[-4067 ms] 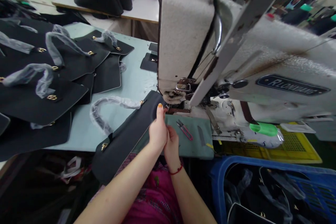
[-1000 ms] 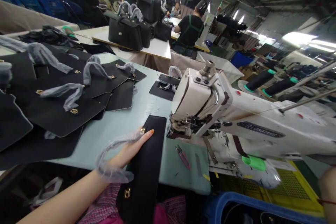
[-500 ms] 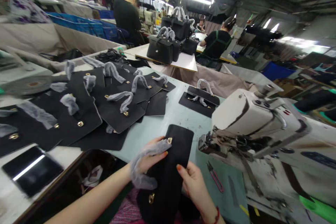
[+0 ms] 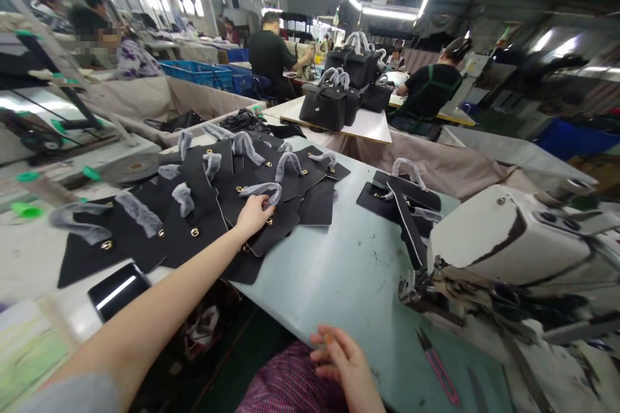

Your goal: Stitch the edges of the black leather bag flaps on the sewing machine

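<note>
My left hand point(image 4: 254, 215) reaches out to the pile of black bag panels point(image 4: 201, 197) on the left of the table. Its fingers are closed on the plastic-wrapped handle point(image 4: 265, 190) of the front panel, which has gold-coloured rings at the handle ends. My right hand point(image 4: 346, 361) hovers over the near table edge, empty, its fingers loosely apart. Beside the sewing machine point(image 4: 504, 232), a black panel point(image 4: 405, 224) leans tilted on other panels with wrapped handles, partly hidden by the machine.
Pink-handled thread snips point(image 4: 438, 366) lie below the machine on the pale green tabletop point(image 4: 334, 271). A dark phone-like slab point(image 4: 117, 289) rests at the left. Finished black handbags point(image 4: 323, 106) stand on a white board beyond. Several people work at the back.
The panel that both hands held is now with the panels beside the machine. My left hand has moved to the pile and taken a handle; my right hand is empty. The view has turned left.
</note>
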Action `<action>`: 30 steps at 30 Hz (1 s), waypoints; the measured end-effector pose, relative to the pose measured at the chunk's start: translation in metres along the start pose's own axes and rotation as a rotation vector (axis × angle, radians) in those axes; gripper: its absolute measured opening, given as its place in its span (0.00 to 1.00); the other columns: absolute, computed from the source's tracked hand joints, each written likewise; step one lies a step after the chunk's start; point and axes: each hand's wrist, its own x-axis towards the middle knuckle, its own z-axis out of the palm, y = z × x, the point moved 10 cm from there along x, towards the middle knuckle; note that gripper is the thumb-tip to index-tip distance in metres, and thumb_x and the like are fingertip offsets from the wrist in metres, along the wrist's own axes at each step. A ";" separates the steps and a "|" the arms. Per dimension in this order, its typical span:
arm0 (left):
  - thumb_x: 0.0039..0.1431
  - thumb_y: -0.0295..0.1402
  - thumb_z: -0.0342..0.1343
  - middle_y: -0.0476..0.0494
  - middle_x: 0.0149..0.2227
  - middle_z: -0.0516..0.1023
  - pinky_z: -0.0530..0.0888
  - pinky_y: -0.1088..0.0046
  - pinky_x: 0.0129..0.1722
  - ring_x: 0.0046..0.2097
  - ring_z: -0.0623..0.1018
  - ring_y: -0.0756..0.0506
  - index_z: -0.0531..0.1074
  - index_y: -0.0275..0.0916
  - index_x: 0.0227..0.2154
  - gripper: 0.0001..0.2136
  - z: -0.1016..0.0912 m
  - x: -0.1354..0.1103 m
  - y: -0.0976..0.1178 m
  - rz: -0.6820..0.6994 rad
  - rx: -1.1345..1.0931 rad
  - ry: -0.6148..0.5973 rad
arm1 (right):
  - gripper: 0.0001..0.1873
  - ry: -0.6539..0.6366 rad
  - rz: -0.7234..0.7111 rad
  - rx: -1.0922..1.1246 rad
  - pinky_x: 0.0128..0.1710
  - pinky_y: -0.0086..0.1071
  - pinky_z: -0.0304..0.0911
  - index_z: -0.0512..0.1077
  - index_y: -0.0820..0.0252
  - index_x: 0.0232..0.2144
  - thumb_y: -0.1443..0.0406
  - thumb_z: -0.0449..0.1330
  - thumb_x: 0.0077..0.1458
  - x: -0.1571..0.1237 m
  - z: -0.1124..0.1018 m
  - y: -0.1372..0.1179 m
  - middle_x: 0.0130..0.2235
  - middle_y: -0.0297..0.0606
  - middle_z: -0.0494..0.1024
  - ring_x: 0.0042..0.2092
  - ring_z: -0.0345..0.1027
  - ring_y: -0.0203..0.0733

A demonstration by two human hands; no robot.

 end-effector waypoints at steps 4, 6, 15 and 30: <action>0.55 0.36 0.53 0.40 0.38 0.73 0.70 0.67 0.43 0.40 0.74 0.42 0.72 0.37 0.34 0.08 0.009 0.000 0.034 0.067 -0.018 -0.029 | 0.32 0.100 -0.027 0.019 0.24 0.27 0.66 0.77 0.65 0.36 0.43 0.68 0.41 -0.012 -0.032 0.028 0.35 0.47 0.80 0.30 0.72 0.40; 0.58 0.36 0.50 0.43 0.38 0.72 0.69 0.68 0.43 0.40 0.74 0.43 0.69 0.39 0.34 0.08 0.010 -0.019 0.059 0.137 -0.059 -0.029 | 0.31 0.145 -0.063 0.024 0.25 0.28 0.67 0.77 0.64 0.38 0.44 0.68 0.43 -0.014 -0.048 0.027 0.36 0.48 0.79 0.31 0.72 0.41; 0.62 0.38 0.47 0.46 0.32 0.73 0.72 0.69 0.36 0.33 0.76 0.45 0.63 0.39 0.38 0.08 0.064 -0.164 0.120 0.207 -0.446 -0.270 | 0.41 0.032 -0.288 0.197 0.41 0.40 0.71 0.63 0.58 0.59 0.43 0.64 0.48 -0.019 -0.034 -0.018 0.54 0.50 0.72 0.50 0.70 0.52; 0.53 0.43 0.58 0.52 0.40 0.79 0.75 0.71 0.42 0.38 0.77 0.45 0.75 0.51 0.40 0.11 -0.023 -0.204 0.095 0.202 -0.334 -0.238 | 0.16 -0.079 -0.417 -0.353 0.46 0.33 0.67 0.73 0.59 0.47 0.56 0.56 0.63 -0.075 -0.069 -0.122 0.43 0.38 0.78 0.45 0.71 0.43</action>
